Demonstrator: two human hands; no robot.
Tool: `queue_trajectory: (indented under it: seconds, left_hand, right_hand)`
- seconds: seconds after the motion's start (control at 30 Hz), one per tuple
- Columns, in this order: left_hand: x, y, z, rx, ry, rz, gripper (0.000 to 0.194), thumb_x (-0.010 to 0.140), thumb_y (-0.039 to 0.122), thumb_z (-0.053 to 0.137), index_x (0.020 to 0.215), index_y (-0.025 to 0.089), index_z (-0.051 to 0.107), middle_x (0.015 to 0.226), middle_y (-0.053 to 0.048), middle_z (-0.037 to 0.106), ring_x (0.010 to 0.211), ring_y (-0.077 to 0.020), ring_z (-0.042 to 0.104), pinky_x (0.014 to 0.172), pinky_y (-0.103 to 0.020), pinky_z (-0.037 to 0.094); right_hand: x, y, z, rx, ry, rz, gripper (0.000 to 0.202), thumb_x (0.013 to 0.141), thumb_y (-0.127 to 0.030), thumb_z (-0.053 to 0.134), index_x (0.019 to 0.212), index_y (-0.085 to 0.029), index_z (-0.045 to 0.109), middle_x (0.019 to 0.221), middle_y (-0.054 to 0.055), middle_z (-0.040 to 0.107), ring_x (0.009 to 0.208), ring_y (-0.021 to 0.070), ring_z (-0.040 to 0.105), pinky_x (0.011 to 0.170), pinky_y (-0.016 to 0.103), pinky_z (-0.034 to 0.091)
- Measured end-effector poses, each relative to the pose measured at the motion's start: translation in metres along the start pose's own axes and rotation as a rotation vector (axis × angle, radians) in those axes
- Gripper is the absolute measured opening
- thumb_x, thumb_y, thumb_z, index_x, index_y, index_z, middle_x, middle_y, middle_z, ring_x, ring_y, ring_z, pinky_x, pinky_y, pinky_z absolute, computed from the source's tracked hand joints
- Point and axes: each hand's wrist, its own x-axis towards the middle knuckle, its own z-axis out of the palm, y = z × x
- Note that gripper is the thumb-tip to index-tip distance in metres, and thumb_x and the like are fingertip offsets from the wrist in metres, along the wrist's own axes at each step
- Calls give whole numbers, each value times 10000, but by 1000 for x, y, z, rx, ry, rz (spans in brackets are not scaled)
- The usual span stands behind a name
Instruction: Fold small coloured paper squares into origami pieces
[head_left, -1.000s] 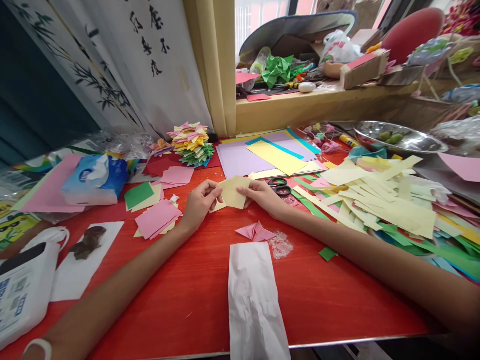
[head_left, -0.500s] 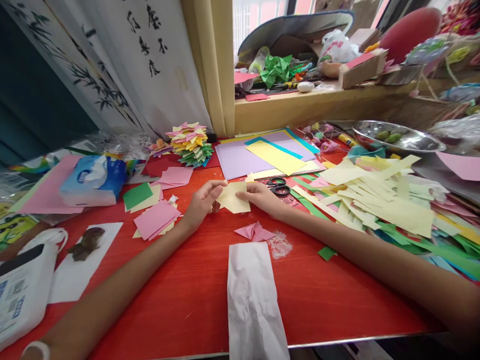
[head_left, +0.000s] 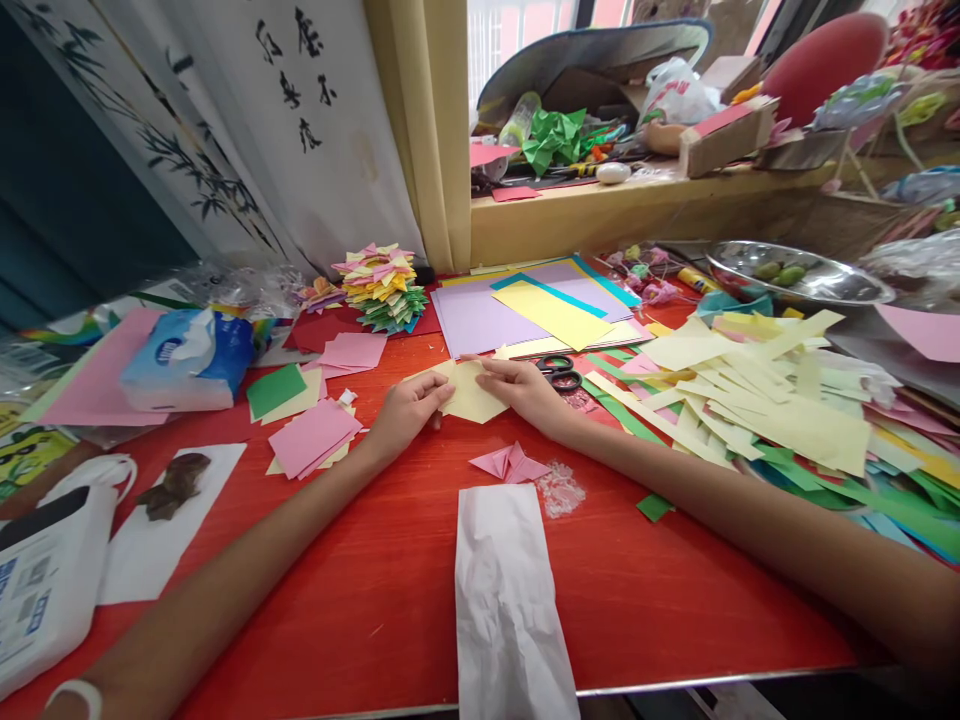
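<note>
A piece of pale yellow paper [head_left: 474,394] with creased, angled edges is held between my two hands, just over the red table [head_left: 360,560]. My left hand [head_left: 411,408] pinches its left side between thumb and fingers. On the right edge, my right hand [head_left: 523,392] grips it with the thumb on the near face. Part of the sheet is hidden behind the fingers. Just below it lies a folded pink paper piece [head_left: 510,463], beside a small clump of clear beads or scraps [head_left: 559,489]. Black-handled scissors [head_left: 559,373] rest right behind my right hand.
Pink paper squares [head_left: 311,438] and a green square [head_left: 276,391] lie left, near a blue tissue pack [head_left: 187,360]. Cut paper strips [head_left: 780,390] heap up at right. A layered paper model [head_left: 382,288] stands behind. White paper [head_left: 506,600] lies in front.
The yellow paper has been turned and spread in my hands, now showing a wider shape with a point downward. My right fingers have moved up along its edge.
</note>
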Motion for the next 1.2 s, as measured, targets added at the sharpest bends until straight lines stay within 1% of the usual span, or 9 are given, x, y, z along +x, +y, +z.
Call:
queue_trajectory:
  seconds: [0.1,0.37,0.57,0.63,0.7,0.8,0.9,1.0,1.2]
  left_hand:
    - [1,0,0,-3,3,-13,280,778,435,476,717,168,531,534,30,485,446,-73,441,457,-187,334]
    - [2,1,-1,-92,9,-39,277,764,433,505,705,162,509,558,36,469,437,-61,445,423,-182,307]
    - [1,3,0,-123,3,-54,278,757,430,512,693,160,529,548,38,461,431,-59,442,417,-187,315]
    - [1,4,0,-120,-1,-60,270,755,427,512,710,162,540,541,40,459,429,-62,440,420,-191,320]
    - [1,4,0,-118,-2,-57,268,756,425,510,710,163,540,538,39,464,430,-64,442,420,-191,320]
    - [1,3,0,-119,2,-52,268,756,423,506,696,163,528,547,34,482,431,-64,446,414,-190,314]
    - [1,3,-1,-120,-5,-50,256,758,411,508,696,163,522,563,36,484,431,-60,445,417,-187,315]
    - [1,2,-1,-115,-8,-33,245,762,395,512,695,160,524,565,36,483,433,-55,444,422,-185,314]
    - [2,-1,-2,-108,-10,-20,238,775,388,512,707,161,530,557,41,475,429,-50,444,423,-184,305]
  right_hand:
    - [-1,0,0,-128,24,-42,417,814,-287,451,1215,-199,527,992,33,628,747,117,529,633,221,420]
    - [-3,0,-1,-339,28,-96,412,834,-342,401,1208,-232,535,784,3,619,625,109,436,573,229,368]
    - [-9,-8,2,-570,80,-141,391,846,-274,373,1193,-229,547,648,-16,546,564,80,400,556,204,326]
    - [-10,-9,3,-575,72,-131,385,843,-270,382,1182,-224,558,643,-16,549,563,78,404,561,206,325]
    - [-10,-10,3,-483,47,-105,385,839,-303,401,1182,-228,559,700,-8,585,590,83,431,575,210,343]
    - [-7,-9,2,-236,13,-30,405,818,-395,443,1144,-208,593,814,14,627,657,95,485,607,218,383]
    - [-3,-6,1,14,15,72,423,786,-454,485,1023,-145,650,803,43,637,667,109,527,613,231,422]
    - [-1,-4,1,242,15,140,405,773,-463,515,937,-118,651,810,75,645,674,131,576,639,257,464]
    - [2,-2,1,406,10,192,371,795,-458,493,864,-116,620,850,113,652,746,166,619,695,287,498]
